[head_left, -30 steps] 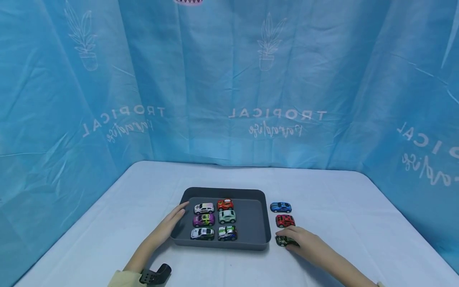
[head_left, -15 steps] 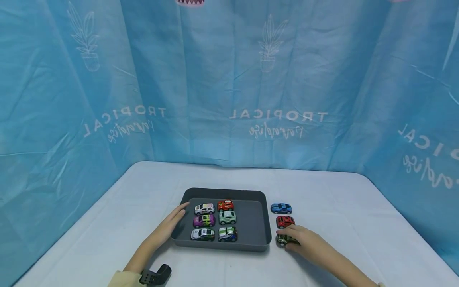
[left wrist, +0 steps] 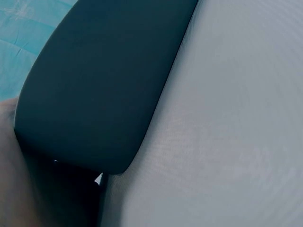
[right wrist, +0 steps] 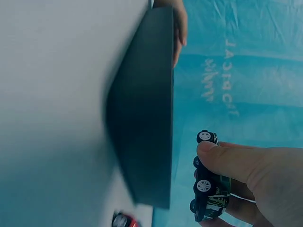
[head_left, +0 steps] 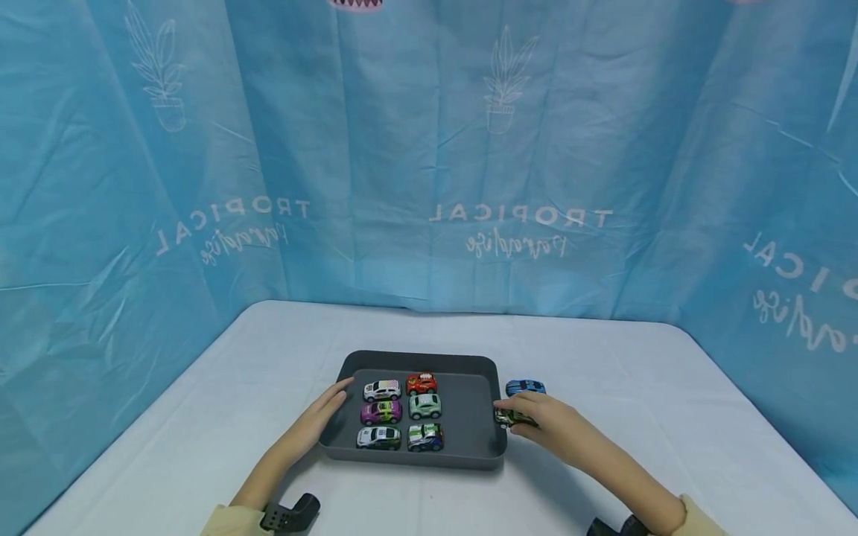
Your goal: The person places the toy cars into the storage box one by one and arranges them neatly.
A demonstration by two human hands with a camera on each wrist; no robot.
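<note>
My right hand pinches a green camouflage toy car between thumb and fingers, raised beside the tray's right rim. In the right wrist view the thumb presses on the wheel side of that toy car. A dark grey tray holds several toy cars in two columns. Among them are a white one, a purple one, a red one and a mint one. My left hand rests on the tray's left rim, fingers straight and reaching over it; its thumb is hidden.
A blue toy car stands on the white tablecloth right of the tray. Behind my right hand, a red toy car is hidden in the head view; the right wrist view shows part of this red car. Blue curtains surround the table.
My right hand has lifted the green camouflage car off the table and moved it up and left to the tray's right rim. My left hand and the tray stay put.
</note>
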